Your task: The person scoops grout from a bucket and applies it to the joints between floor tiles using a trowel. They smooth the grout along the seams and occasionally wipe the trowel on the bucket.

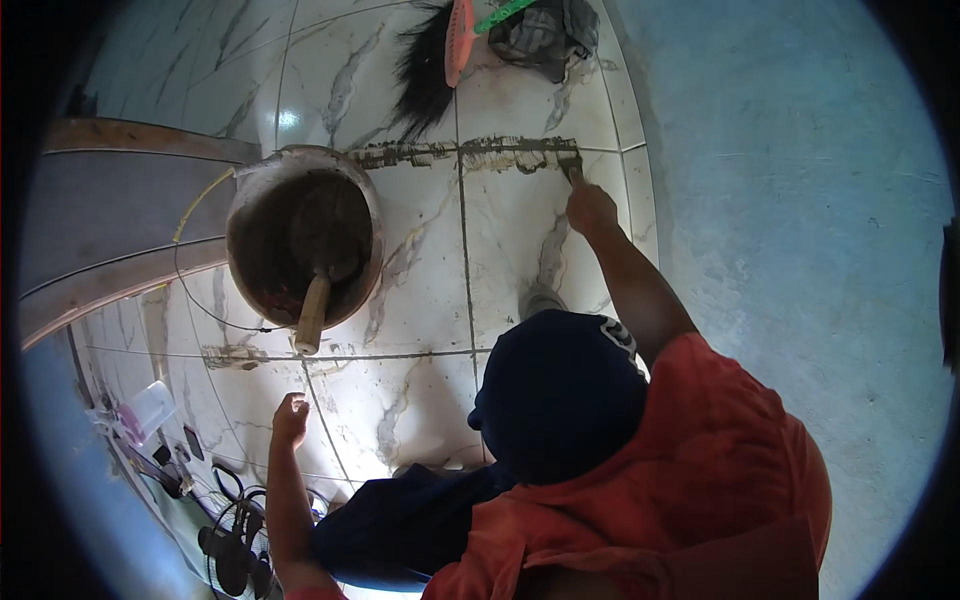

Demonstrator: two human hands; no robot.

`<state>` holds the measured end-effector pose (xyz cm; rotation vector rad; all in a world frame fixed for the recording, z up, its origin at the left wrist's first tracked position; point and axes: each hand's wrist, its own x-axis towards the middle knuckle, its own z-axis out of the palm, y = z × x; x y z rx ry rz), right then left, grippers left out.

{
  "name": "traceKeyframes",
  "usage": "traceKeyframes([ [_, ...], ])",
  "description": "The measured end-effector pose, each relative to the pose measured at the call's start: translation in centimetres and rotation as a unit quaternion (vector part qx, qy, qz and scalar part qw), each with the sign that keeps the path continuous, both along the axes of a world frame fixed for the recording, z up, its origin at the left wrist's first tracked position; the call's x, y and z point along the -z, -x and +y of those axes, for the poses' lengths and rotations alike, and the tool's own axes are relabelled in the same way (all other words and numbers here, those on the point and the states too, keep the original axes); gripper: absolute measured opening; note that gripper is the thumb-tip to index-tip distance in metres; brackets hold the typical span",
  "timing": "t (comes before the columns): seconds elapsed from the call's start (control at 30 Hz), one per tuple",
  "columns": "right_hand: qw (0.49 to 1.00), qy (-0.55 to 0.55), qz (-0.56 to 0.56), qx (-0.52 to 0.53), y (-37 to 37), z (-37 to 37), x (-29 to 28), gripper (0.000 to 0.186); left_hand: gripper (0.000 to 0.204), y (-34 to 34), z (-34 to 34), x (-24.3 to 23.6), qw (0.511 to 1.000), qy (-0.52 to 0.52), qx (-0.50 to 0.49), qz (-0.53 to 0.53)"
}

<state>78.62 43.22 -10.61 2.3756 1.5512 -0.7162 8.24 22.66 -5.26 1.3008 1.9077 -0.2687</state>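
My right hand (pixel 592 208) is closed around a small scraper (pixel 571 165), its blade touching the right end of a floor joint smeared with dark grout (pixel 515 152). My left hand (pixel 289 420) hangs over the tiles at the lower left, fingers loosely curled with nothing visible in them. Between the hands, toward the left, stands a round bucket (pixel 372 205) with a dark, dirty inside. A trowel with a wooden handle (pixel 313 313) leans in it, the handle lying over the near rim. What lies at the bucket's bottom is too dark to make out.
A broom (pixel 425 75) with black bristles and a dark bag (pixel 545 38) lie at the far side. A blue wall (pixel 780 300) bounds the right. At left are a wooden frame (pixel 150 140), a clear plastic container (pixel 150 408) and a fan (pixel 240 545).
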Motion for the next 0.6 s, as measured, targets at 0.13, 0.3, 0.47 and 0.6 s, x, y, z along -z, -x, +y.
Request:
traceKeyframes([
  [0.13, 0.999, 0.016, 0.022, 0.042, -1.2, 1.5, -2.4, 0.059, 0.029, -0.8, -0.1, -0.6, 1.000, 0.017, -0.007, 0.009],
  [0.3, 0.998, -0.013, -0.010, 0.054, -3.5, 0.9, 0.8, 0.056, 0.029, -1.0, 0.7, 0.2, 1.000, 0.013, 0.027, 0.004],
  [0.47, 0.999, 0.009, 0.004, 0.042, -2.9, -1.4, -0.8, 0.055, 0.030, -0.8, -0.4, -1.1, 0.999, 0.033, 0.005, 0.020],
  [0.6, 0.995, -0.051, 0.008, 0.080, -5.5, 2.0, -0.4, 0.058, 0.031, -1.0, 0.4, 0.0, 0.999, 0.034, 0.008, 0.001],
])
